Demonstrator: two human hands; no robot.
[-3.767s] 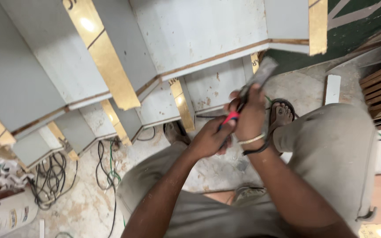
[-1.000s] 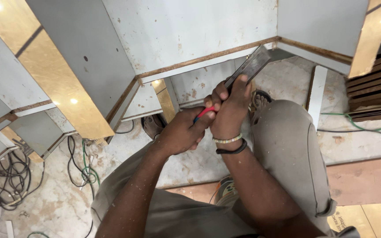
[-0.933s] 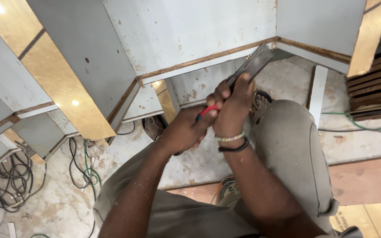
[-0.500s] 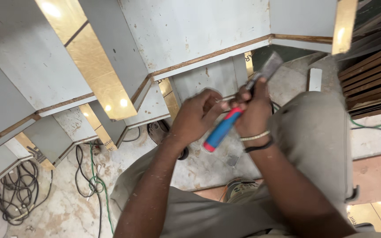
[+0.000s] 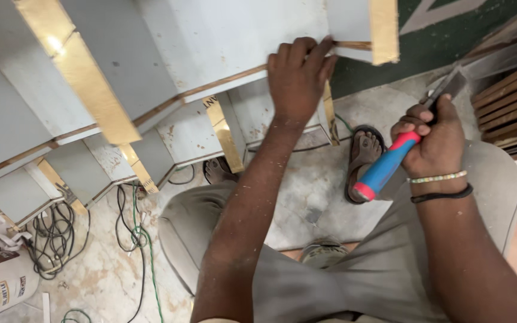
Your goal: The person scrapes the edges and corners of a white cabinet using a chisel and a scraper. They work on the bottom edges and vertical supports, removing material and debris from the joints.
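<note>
My right hand grips a chisel by its red and blue handle, the flat metal blade pointing up to the right, near my right knee. My left hand reaches up and rests with bent fingers on the lower edge of a grey laminated panel, at a brown wooden edge strip where the panel meets a gold strip. Both wrists and forearms are dusty. The right wrist wears a bead band and a black band.
Grey panels with gold strips stand stepped at the left. Cables lie on the marble floor beside a white canister. A sandalled foot rests on the floor. Brown wooden slats lie stacked at the right.
My left hand has let go of the chisel and moved up to the panel's edge. My right hand has swung right with the chisel. The view has shifted.
</note>
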